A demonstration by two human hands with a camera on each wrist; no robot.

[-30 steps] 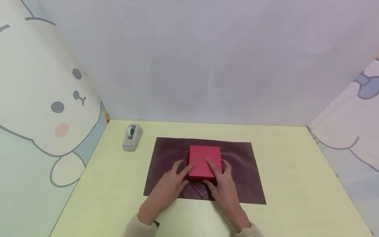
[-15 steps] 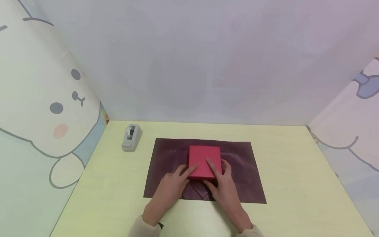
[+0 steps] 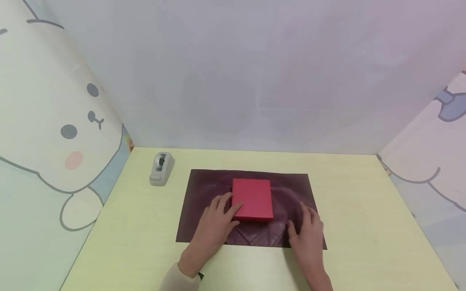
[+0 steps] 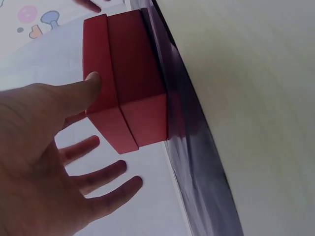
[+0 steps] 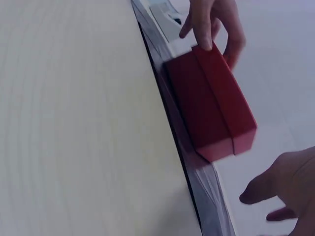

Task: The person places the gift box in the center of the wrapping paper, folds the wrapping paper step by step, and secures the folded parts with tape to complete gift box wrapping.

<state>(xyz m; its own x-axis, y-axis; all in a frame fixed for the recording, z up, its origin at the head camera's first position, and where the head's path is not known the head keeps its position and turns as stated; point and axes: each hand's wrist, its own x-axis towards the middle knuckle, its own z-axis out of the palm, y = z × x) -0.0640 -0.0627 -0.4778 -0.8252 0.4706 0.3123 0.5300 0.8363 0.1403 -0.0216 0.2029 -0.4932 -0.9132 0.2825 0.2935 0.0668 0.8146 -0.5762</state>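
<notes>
A red lidded box point(image 3: 252, 198) sits near the middle of a dark purple sheet point(image 3: 198, 194) that lies flat on the table. My left hand point(image 3: 212, 226) is at the box's front left corner, one fingertip resting on the lid. In the left wrist view the thumb point(image 4: 83, 93) touches the lid's edge while other fingers spread out beyond the box's side. My right hand point(image 3: 308, 236) is apart from the box, over the right part of the sheet. Its fingers are loosely bent, with nothing seen between them.
A grey tape dispenser point(image 3: 162, 169) stands at the back left of the pale yellow table point(image 3: 364, 210). A pale curtain point(image 3: 255, 81) hangs behind the table, with cartoon-printed panels at both sides. Creases show in the sheet in front of the box.
My right hand has let go of the box and moved right over the sheet. My left hand stays at the box, its fingers shifted slightly along the left side. The box has not visibly moved.
</notes>
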